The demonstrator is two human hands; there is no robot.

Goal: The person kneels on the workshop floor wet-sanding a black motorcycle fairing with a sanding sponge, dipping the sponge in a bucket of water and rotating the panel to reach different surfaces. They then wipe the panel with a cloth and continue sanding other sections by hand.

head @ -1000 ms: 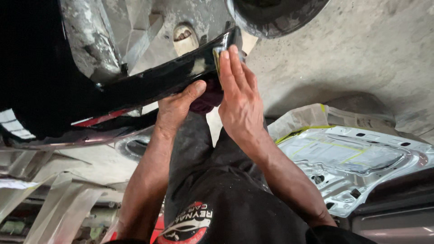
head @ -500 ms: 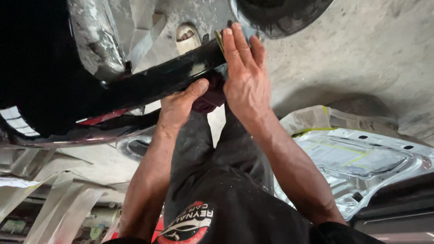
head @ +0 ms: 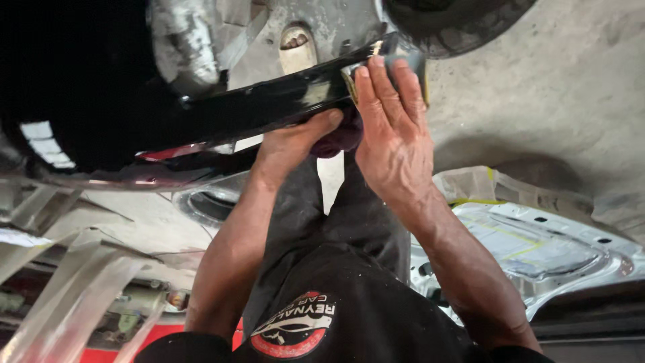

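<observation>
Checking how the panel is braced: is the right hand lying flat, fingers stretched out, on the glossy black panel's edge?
Yes. The right hand lies open with fingers extended along the end of the glossy black panel, while the left hand grips from beneath.

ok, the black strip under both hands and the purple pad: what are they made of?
Black strip: glossy painted or moulded body trim, plastic or metal unclear; it shows sharp reflections. Purple pad: soft, cloth or foam, bunched under the left hand. Right hand lies flat on the strip's end.

Tyre (head: 457, 20) behind panel (head: 269, 107), floor (head: 571, 101) beneath
</observation>
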